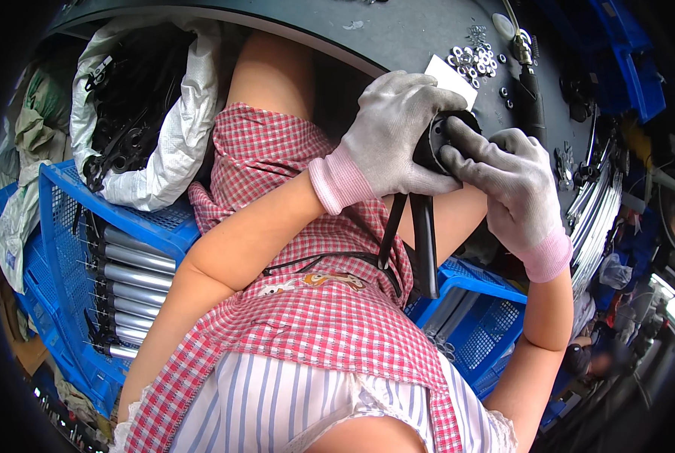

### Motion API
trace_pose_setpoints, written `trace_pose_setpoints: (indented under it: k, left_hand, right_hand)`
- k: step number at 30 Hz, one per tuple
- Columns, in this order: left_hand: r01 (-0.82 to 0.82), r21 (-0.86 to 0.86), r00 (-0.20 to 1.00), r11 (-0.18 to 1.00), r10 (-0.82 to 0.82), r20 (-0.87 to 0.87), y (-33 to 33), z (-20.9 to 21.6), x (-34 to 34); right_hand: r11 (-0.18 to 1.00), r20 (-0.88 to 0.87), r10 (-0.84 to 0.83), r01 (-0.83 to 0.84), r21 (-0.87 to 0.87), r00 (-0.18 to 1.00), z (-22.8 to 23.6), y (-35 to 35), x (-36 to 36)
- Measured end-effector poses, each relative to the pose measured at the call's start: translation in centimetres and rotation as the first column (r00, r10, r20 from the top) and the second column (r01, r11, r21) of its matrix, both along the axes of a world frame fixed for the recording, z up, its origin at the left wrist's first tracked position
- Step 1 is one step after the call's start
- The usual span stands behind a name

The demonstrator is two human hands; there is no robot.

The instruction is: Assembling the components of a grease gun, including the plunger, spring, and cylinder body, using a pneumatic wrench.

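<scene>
Both hands wear grey work gloves with pink cuffs. My left hand [398,132] is closed around a black cup-shaped part [425,151], whose round opening turns toward my right hand. A thick black tube [425,249] and a thinner black rod [392,234] run down from below it over my lap; how they join is hidden by the left hand. My right hand [507,177] is closed, with thumb and forefinger pressed together at the mouth of the part. Anything between those fingertips is hidden. Just beyond the hands lies a white card [452,81] on the dark worktable [307,19].
Several metal washers [475,64] lie on the table beside a power screwdriver [530,90]. A white sack [145,181] of black parts stands at the left. Blue crates [47,204] hold silver tubes [137,279]. Long metal rods [598,219] lie at the right.
</scene>
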State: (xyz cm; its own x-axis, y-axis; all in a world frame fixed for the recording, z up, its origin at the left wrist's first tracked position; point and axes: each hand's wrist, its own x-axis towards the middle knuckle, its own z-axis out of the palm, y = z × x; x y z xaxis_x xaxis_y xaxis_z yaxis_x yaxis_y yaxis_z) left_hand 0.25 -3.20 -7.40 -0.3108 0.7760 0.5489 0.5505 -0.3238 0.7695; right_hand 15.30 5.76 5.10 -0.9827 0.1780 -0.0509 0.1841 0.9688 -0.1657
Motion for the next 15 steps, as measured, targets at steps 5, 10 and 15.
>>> trace_pose_setpoints:
  k: [5, 10, 15]
  left_hand:
    - [-0.036, -0.030, 0.999, 0.999, 0.035, -0.038, 0.0, 0.9, 0.5]
    - [-0.096, 0.013, 0.995, 0.995, 0.096, -0.006, 0.5, 0.3, 1.3]
    - [-0.105, -0.016, 0.994, 0.994, 0.104, -0.039, 0.5, -0.1, 1.1]
  right_hand:
    - [0.943, -0.090, -0.217, 0.185, -0.278, 0.972, -2.5, -0.7, 1.1]
    - [0.924, -0.319, -0.236, 0.110, -0.367, 0.918, -2.6, -1.1, 0.8]
    - [0.596, -0.419, -0.563, 0.701, 0.392, 0.713, -4.1, 8.0, 3.3]
